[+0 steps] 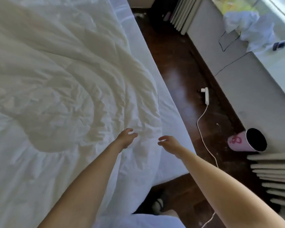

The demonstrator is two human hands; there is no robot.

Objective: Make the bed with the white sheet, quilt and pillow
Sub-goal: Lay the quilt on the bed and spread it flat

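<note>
Quilt (59, 89) spread wrinkled over most of the bed (174, 112), bunched in deep curved creases toward the near right corner, with a strip of white sheet (138, 51) bare along the right edge. No pillow in view.

Left hand (126, 139) and right hand (169, 143) reaching out side by side over that near right corner, just above or barely touching the cloth; hard to tell which. Fingers of both loosely curved and spread, gripping nothing.

Likely step: taking hold of the quilt's corner to pull it flat and square. To do it well: pinch the quilt at its very edge, one hand on either side of the corner, not in the middle of the creases. Lift a little, then draw toward the near right so the curved folds run out. Keep the pull even on both hands, lest the quilt skew across the bed. Leave the sheet beneath undisturbed. Watch the overhang at the right side against the dark floor (179, 66).

Containers: pink cup (247, 142) on its side on the floor to the right, mouth facing near and right, inside dark, nothing discernible in it. White charger and cable (206, 96) lying on the floor between bed and wall; worth stepping clear of.
</note>
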